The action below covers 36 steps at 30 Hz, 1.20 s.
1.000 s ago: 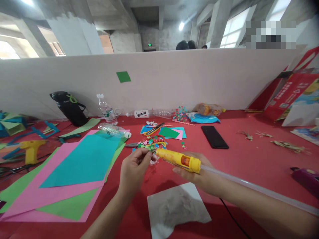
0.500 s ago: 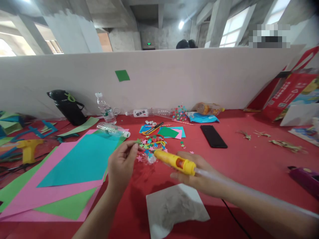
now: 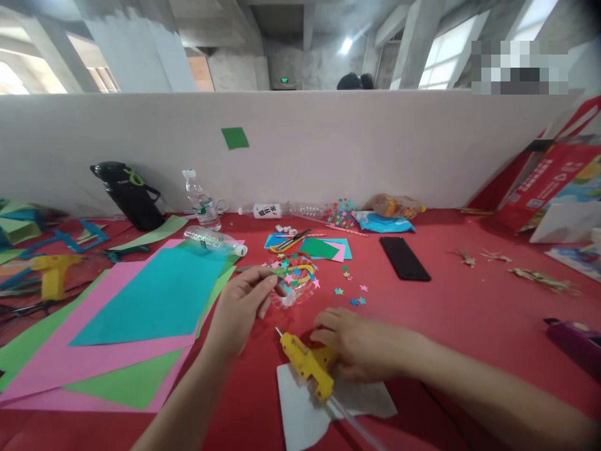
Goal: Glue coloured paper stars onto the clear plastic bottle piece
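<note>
My left hand [image 3: 246, 300] is closed in a pinch over a heap of small coloured paper stars [image 3: 286, 275]. A bit of green shows at its fingertips, too small to name. A clear plastic piece [image 3: 293, 293] and a yellow loop handle [image 3: 307, 270] lie among the stars. Low over the white paper [image 3: 361, 401], my right hand [image 3: 354, 341] is closed around the handle of a yellow hot glue gun [image 3: 303, 360]. Its nozzle points up and left, and a clear glue stick [image 3: 352, 419] sticks out of the back. The palm hides part of the handle.
Coloured paper sheets [image 3: 154, 300] cover the left, with another yellow glue gun [image 3: 54, 272] beyond. Farther back are plastic bottles [image 3: 213, 241], a black flask [image 3: 129, 197], a utility knife [image 3: 288, 241] and a phone [image 3: 404, 258]. A purple tool [image 3: 575, 344] lies right.
The glue gun has come down and toward me over the white paper, turning its nozzle forward. My left hand has shifted slightly right. Several loose stars now show right of the heap.
</note>
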Available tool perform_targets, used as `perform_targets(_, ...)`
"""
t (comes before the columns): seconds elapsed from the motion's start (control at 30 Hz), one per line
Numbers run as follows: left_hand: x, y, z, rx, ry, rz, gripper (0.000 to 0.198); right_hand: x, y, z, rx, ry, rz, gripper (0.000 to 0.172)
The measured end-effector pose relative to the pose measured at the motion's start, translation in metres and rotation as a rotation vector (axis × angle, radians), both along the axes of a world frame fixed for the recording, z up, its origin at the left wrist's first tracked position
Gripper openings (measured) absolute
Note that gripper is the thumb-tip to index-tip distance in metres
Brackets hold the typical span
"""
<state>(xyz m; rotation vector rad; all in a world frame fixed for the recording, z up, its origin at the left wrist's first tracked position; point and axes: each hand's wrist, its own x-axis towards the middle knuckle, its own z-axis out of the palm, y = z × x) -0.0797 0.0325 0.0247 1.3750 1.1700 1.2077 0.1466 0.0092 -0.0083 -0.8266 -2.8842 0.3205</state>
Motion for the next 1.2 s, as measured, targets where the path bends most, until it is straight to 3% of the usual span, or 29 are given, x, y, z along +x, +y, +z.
perform_targets(0.1, 0.004, -0.003, 0.004, -0.143, -0.062, -0.110, 0.019, -0.001, 0.001, 0.025, 0.137, 0.135, -0.037, 0.015)
perform_targets(0.23, 0.006, -0.005, 0.007, -0.255, -0.129, -0.201, 0.017, -0.012, 0.013, 0.049, 0.410, 0.479, -0.054, 0.015)
perform_targets(0.5, 0.007, -0.011, 0.013, -0.346, -0.078, -0.277, 0.019, -0.029, 0.036, 0.039, 0.538, 0.572, 0.048, 0.011)
perform_targets(0.57, 0.006, -0.011, 0.018, -0.322, -0.017, -0.233, 0.019, -0.028, 0.037, 0.039, 0.531, 0.586, 0.052, 0.009)
perform_targets(0.63, 0.003, -0.006, 0.020, -0.195, 0.055, -0.082, 0.018, -0.024, 0.037, 0.039, 0.444, 0.623, 0.017, 0.008)
perform_targets(0.73, -0.009, 0.008, 0.013, 0.075, 0.172, 0.253, 0.016, -0.019, 0.036, 0.041, 0.159, 0.682, -0.071, 0.007)
perform_targets(0.8, -0.017, 0.018, 0.005, 0.191, 0.255, 0.354, 0.020, -0.018, 0.034, 0.042, 0.005, 0.692, -0.103, 0.008)
perform_targets(0.9, -0.025, 0.024, 0.000, 0.262, 0.287, 0.265, 0.021, -0.020, 0.031, 0.041, -0.023, 0.699, -0.088, 0.007)
perform_targets(1.1, -0.028, 0.001, 0.025, 0.372, 0.759, -0.082, 0.013, -0.028, 0.023, 0.037, 0.108, 0.597, -0.039, 0.008)
perform_targets(1.2, -0.030, -0.005, 0.027, 0.490, 0.908, -0.178, 0.011, -0.032, 0.023, 0.034, 0.174, 0.555, -0.009, 0.011)
